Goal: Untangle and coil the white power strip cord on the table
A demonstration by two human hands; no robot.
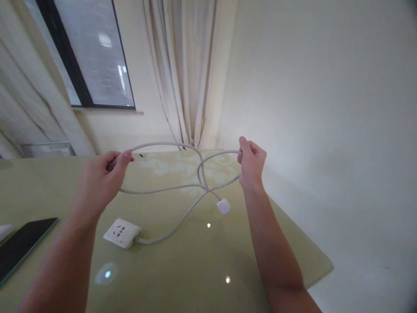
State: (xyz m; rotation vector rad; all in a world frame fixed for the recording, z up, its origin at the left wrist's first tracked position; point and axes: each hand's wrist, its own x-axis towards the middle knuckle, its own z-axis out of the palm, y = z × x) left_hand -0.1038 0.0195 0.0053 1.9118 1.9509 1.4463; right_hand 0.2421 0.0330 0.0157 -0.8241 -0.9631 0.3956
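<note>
A pale grey extension cord (163,189) stretches in loose loops between my two hands, above the table. My left hand (109,174) is closed round one side of the loops, thumb on top. On the other side, my right hand (251,163) grips the cord in closed fingers. The strands cross one another near the middle. The cord's white socket block (120,233) lies on the table below my left hand, its holes facing up. Its white plug (223,206) hangs or rests near the crossing; which of the two I cannot tell.
The glossy greenish table (182,278) reflects several lights and has its right corner near the wall (325,108). A dark tablet-like device (24,243) lies at the left, beside a white object cut off by the frame. Curtains (185,65) and a window (94,48) are behind.
</note>
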